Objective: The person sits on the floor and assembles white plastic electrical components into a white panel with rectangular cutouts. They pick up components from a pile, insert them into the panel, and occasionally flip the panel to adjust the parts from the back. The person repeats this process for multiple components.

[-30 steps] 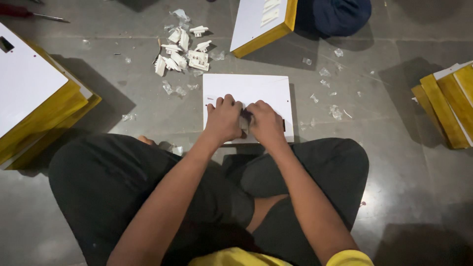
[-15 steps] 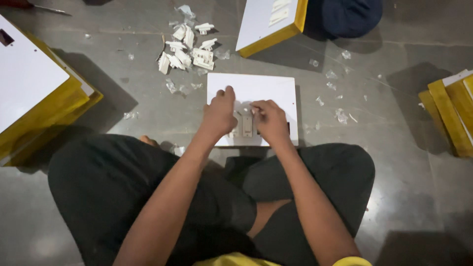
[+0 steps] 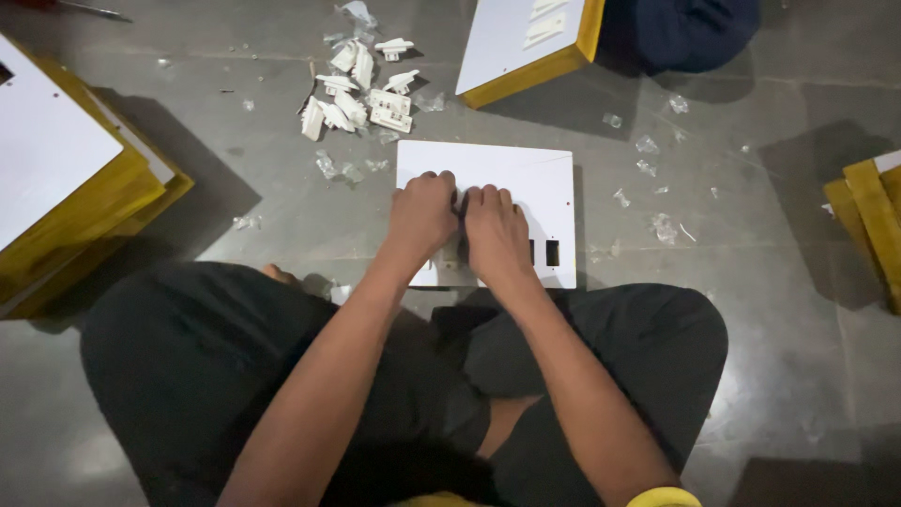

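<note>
I see both hands pressed down side by side on a white panel that lies flat on the grey floor, just ahead of the crossed legs in dark trousers. The left hand has its fingers curled and held together, knuckles up, over the panel's middle. The right hand touches it, fingers likewise together and bent downward. A small pale part shows in the gap beneath the two hands (I cannot tell whether either hand pinches it or only presses on it). Two dark rectangular cut-outs sit in the panel just right of the right hand.

Beyond the panel's far left corner lies a heap of white plastic parts, with scraps of clear wrapping scattered to the right. A yellow-edged box with a white face stands at the left, a second one at the top, and yellow boards at the right edge.
</note>
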